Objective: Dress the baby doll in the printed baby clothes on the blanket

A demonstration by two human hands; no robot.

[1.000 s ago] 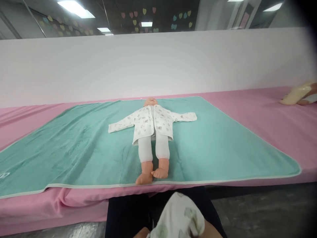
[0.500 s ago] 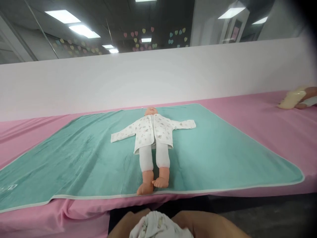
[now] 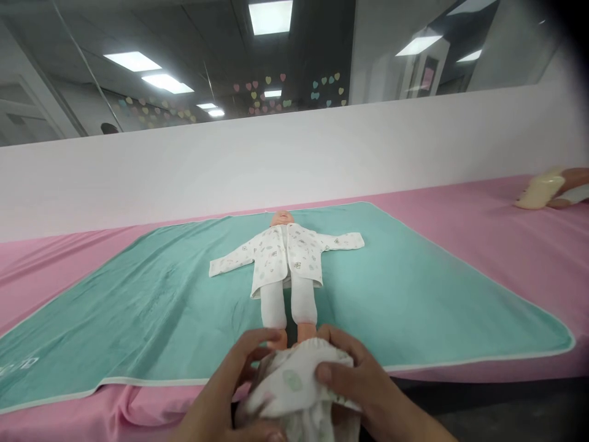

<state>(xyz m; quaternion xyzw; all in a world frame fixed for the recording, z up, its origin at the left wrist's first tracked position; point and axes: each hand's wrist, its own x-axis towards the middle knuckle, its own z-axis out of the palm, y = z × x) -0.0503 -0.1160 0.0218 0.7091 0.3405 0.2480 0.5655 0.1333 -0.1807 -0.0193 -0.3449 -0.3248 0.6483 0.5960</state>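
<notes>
A baby doll (image 3: pixel 282 218) lies on its back on the turquoise blanket (image 3: pixel 414 294), arms spread. It wears a white printed jacket (image 3: pixel 271 258), apart at the lower front. White covers its legs (image 3: pixel 304 301). Its feet are mostly hidden behind my hands and a bunched piece of white printed baby clothing, which looks like baby pants (image 3: pixel 294 387). My left hand (image 3: pixel 243 380) has its fingers curled about the left side of the pants, near the doll's feet. My right hand (image 3: pixel 359 374) grips the right side, thumb on the near face of the cloth.
A pink sheet (image 3: pixel 460 227) covers the table under the blanket. Behind it runs a white wall (image 3: pixel 285 166) below glass with heart stickers. At the far right, a pale yellow object (image 3: pixel 538 189) lies against part of another doll's limb (image 3: pixel 575 179).
Both hands have risen from the bottom edge with the pants, up to the doll's feet, and now cover them. The view has tilted slightly upward. The doll lies as before.
</notes>
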